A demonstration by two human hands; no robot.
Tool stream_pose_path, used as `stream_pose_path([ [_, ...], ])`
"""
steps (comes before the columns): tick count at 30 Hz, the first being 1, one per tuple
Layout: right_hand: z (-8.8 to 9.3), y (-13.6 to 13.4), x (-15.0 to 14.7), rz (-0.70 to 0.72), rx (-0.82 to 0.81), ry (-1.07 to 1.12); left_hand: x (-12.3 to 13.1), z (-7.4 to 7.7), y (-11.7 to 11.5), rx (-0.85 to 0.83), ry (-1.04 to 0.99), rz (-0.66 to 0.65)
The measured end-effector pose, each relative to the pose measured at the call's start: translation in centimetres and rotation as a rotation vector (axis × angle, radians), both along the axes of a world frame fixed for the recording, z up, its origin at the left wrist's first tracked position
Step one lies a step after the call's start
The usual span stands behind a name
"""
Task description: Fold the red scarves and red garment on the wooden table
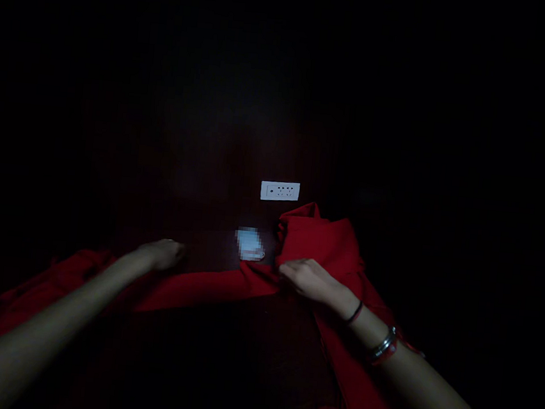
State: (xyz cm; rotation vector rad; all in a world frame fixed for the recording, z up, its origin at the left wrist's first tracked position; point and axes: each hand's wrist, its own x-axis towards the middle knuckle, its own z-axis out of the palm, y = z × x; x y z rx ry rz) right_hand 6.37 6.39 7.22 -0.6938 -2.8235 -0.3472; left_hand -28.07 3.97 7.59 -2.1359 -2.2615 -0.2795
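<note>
A long piece of red cloth (206, 289) stretches across the dark surface between my hands. My left hand (164, 254) is closed at the cloth's upper edge on the left; its fingertips are lost in shadow. On the other side, my right hand (308, 277) has its fingers pinched on the cloth, beside a thick folded heap of the same red fabric (321, 241). More red fabric lies bunched under my left forearm and hangs down below my right forearm. A dark band and a silvery bracelet circle my right wrist and forearm.
A pale, blurred-out rectangular object (249, 244) lies on the dark surface (208, 246) just beyond the cloth. Behind it, a white socket plate (280, 191) is set in the dark upright panel. Deep darkness hides the surroundings.
</note>
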Motion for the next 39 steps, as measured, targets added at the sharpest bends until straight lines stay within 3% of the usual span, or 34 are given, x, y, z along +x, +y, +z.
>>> stream_pose_path([
  [4, -1.9, -1.0, 0.5, -0.013, -0.085, -0.180, 6.8, -2.9, 3.4, 0.059, -0.052, -0.273],
  [8, -1.4, 1.1, 3.3, -0.084, -0.135, -0.075, 12.2, -5.8, 6.4, 0.083, -0.466, -0.375],
  [13, 1.2, 7.0, 6.6, -0.537, 0.056, 0.226, 16.1, -7.4, 9.6, 0.082, -0.769, -0.388],
  [14, 1.6, 8.2, 6.8, -0.572, 0.077, 0.234, 16.8, -7.5, 10.1, 0.072, -0.859, -0.385],
  [17, 2.5, 11.6, 6.7, -0.514, 0.056, 0.106, 18.2, -7.0, 11.0, -0.037, -1.105, -0.409],
  [20, 2.9, 13.7, 6.0, -0.484, -0.008, -0.046, 18.6, -5.9, 11.0, -0.135, -1.226, -0.477],
  [24, 3.4, 15.2, 6.3, -0.440, -0.040, -0.099, 18.0, -4.1, 10.2, -0.135, -1.322, -0.506],
  [33, 3.9, 15.7, 8.8, -0.421, 0.048, -0.007, 16.1, -3.0, 11.3, -0.380, -1.230, -0.477],
  [39, 5.0, 16.1, 10.1, -0.492, 0.051, -0.024, 13.7, 0.2, 10.3, -0.213, -1.215, -0.470],
])
